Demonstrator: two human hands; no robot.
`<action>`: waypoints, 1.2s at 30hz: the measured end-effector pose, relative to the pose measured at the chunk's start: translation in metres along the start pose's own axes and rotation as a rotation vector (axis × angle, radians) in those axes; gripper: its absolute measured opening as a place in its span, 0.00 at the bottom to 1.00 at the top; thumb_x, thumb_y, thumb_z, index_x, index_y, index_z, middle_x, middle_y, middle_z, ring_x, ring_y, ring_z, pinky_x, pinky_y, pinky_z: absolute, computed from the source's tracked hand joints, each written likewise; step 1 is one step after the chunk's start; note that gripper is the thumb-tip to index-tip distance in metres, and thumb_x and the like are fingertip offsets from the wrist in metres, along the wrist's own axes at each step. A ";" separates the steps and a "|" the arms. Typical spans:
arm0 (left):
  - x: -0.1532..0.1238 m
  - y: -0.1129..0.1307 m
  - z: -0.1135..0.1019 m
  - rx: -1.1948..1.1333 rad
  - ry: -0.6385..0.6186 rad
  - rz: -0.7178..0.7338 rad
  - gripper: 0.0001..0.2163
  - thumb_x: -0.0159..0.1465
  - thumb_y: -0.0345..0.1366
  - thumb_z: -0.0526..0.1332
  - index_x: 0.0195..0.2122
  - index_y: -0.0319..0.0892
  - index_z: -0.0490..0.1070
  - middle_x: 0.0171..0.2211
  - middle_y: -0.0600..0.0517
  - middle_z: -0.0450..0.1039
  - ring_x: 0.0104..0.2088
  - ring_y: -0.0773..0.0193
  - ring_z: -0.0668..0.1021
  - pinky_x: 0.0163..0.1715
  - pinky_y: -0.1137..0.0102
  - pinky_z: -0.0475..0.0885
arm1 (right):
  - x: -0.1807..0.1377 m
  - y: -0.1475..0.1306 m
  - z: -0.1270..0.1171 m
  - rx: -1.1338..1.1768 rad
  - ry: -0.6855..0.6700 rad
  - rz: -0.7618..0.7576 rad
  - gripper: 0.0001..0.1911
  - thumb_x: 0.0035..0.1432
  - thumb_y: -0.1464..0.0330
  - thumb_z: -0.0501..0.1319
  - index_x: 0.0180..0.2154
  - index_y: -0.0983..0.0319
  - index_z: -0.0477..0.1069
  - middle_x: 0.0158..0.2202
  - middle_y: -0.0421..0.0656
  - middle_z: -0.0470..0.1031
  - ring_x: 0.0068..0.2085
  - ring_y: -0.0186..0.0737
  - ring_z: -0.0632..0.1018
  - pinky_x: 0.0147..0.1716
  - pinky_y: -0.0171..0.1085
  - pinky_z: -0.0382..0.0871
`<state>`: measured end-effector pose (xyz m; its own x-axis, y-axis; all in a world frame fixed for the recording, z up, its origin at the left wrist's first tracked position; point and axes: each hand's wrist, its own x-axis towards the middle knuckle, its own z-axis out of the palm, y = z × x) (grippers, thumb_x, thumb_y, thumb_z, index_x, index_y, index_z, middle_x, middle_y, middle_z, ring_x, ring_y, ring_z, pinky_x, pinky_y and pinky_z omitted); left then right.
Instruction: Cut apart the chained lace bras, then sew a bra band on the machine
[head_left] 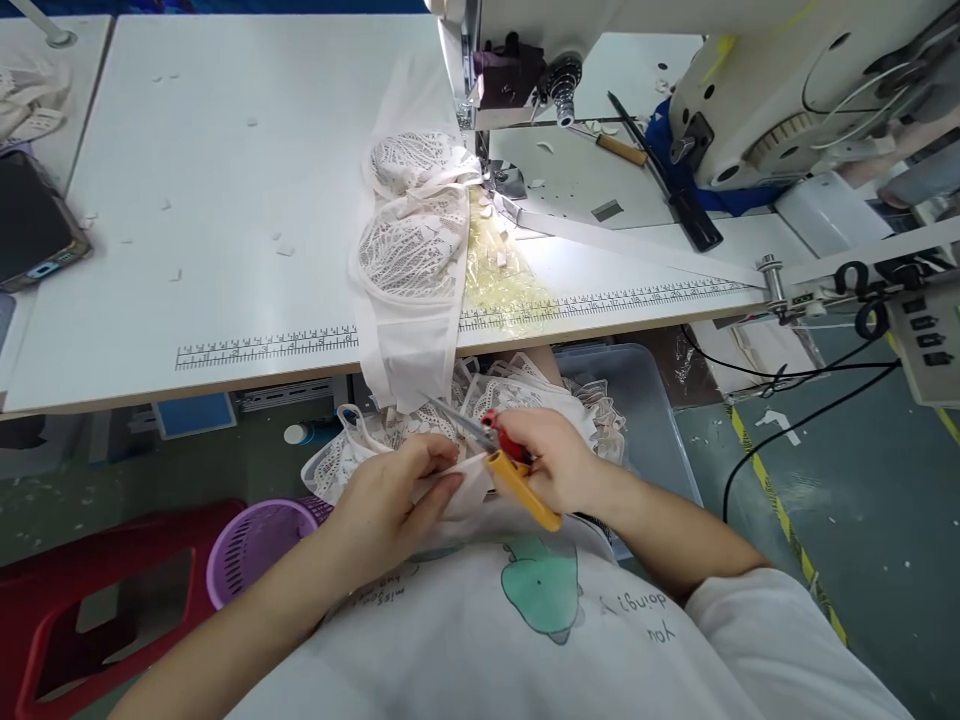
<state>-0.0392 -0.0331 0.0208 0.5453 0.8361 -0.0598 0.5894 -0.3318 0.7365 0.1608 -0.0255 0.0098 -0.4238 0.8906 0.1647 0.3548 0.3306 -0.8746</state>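
Observation:
My left hand pinches the edge of a white fabric piece between thumb and fingers, close to my lap. In my right hand is a pair of scissors with red and orange handles; the blades point up and to the left, just above the pinched fabric. Behind both hands lies a heap of white lace bras. Another white lace bra lies on the table with its side edge under the sewing machine's needle area, and its lower band hangs over the front edge.
A sewing machine stands over the white table. A white tape runs in from the right. On the table are a screwdriver, a dark phone and scraps. Below are a grey bin, purple basket and red stool.

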 end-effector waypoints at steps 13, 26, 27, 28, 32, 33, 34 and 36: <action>0.006 -0.007 -0.025 0.399 -0.230 -0.011 0.11 0.63 0.34 0.47 0.30 0.39 0.68 0.27 0.49 0.73 0.30 0.59 0.74 0.28 0.67 0.66 | -0.034 0.029 -0.035 -0.359 0.251 0.123 0.06 0.49 0.72 0.57 0.23 0.61 0.62 0.21 0.40 0.66 0.24 0.35 0.68 0.22 0.32 0.60; 0.015 -0.001 -0.030 0.517 -0.281 0.253 0.11 0.64 0.30 0.47 0.35 0.41 0.69 0.28 0.52 0.73 0.29 0.62 0.74 0.40 0.62 0.65 | -0.008 0.011 0.000 0.008 -0.098 0.124 0.07 0.42 0.75 0.54 0.21 0.60 0.55 0.21 0.36 0.62 0.22 0.30 0.62 0.20 0.29 0.55; 0.012 -0.006 -0.036 0.542 -0.271 0.246 0.10 0.63 0.30 0.49 0.34 0.42 0.70 0.28 0.53 0.73 0.29 0.62 0.74 0.42 0.60 0.64 | -0.009 0.012 -0.002 0.023 -0.097 0.146 0.07 0.41 0.75 0.54 0.21 0.60 0.55 0.21 0.36 0.62 0.22 0.30 0.62 0.20 0.29 0.54; 0.009 -0.011 -0.041 0.555 -0.256 0.238 0.09 0.63 0.31 0.49 0.33 0.42 0.70 0.28 0.53 0.73 0.29 0.62 0.74 0.44 0.60 0.64 | -0.010 0.013 -0.004 0.036 -0.095 0.166 0.08 0.41 0.75 0.55 0.21 0.60 0.55 0.21 0.36 0.61 0.22 0.30 0.61 0.20 0.28 0.54; -0.003 -0.027 -0.061 0.444 -0.096 0.185 0.09 0.63 0.36 0.50 0.36 0.46 0.69 0.31 0.54 0.75 0.33 0.61 0.75 0.38 0.68 0.67 | -0.013 0.014 -0.010 0.057 -0.072 0.228 0.10 0.43 0.73 0.56 0.21 0.60 0.52 0.21 0.35 0.58 0.22 0.29 0.58 0.19 0.28 0.52; -0.005 -0.029 -0.063 0.384 -0.054 0.152 0.08 0.62 0.36 0.51 0.36 0.47 0.69 0.32 0.55 0.75 0.34 0.62 0.75 0.35 0.71 0.67 | -0.013 0.013 -0.011 0.055 -0.063 0.243 0.11 0.44 0.73 0.56 0.20 0.60 0.51 0.20 0.35 0.56 0.22 0.29 0.57 0.19 0.28 0.51; -0.006 -0.029 -0.064 0.319 -0.016 0.104 0.08 0.62 0.37 0.51 0.36 0.48 0.69 0.32 0.55 0.75 0.34 0.63 0.76 0.32 0.73 0.68 | -0.013 0.013 -0.012 0.047 -0.053 0.255 0.12 0.44 0.73 0.56 0.20 0.60 0.50 0.20 0.34 0.54 0.21 0.29 0.55 0.19 0.28 0.50; -0.006 -0.027 -0.062 0.197 0.046 0.004 0.07 0.61 0.36 0.52 0.35 0.49 0.69 0.33 0.56 0.74 0.34 0.64 0.76 0.29 0.75 0.68 | -0.015 0.012 -0.013 0.031 -0.048 0.273 0.14 0.45 0.73 0.57 0.20 0.60 0.48 0.19 0.34 0.52 0.21 0.29 0.54 0.19 0.28 0.49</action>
<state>-0.0953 -0.0018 0.0426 0.5227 0.8522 -0.0226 0.6950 -0.4107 0.5902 0.1829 -0.0311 0.0030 -0.3551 0.9294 -0.1002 0.4361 0.0699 -0.8972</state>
